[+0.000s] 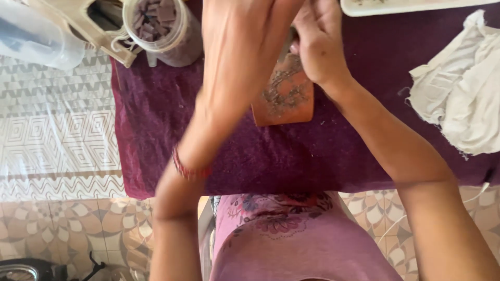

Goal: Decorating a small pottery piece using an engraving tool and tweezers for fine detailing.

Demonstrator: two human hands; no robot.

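Nearest, a pink floral garment (pixel 291 234) over patterned floor tiles (pixel 67 229). Beyond, a maroon cloth (pixel 156 114) covering the tabletop. At centre on the cloth, an orange-brown leather piece (pixel 284 99) with dark tooled pattern, long axis running near to far, far end hidden under both hands. Left hand (pixel 239 52) blurred above it, fingers spread. Right hand (pixel 317 41) curled at the far end; grip impossible to tell. Far left, a jar of brown chips (pixel 161 26); right, crumpled white rag (pixel 463 88).
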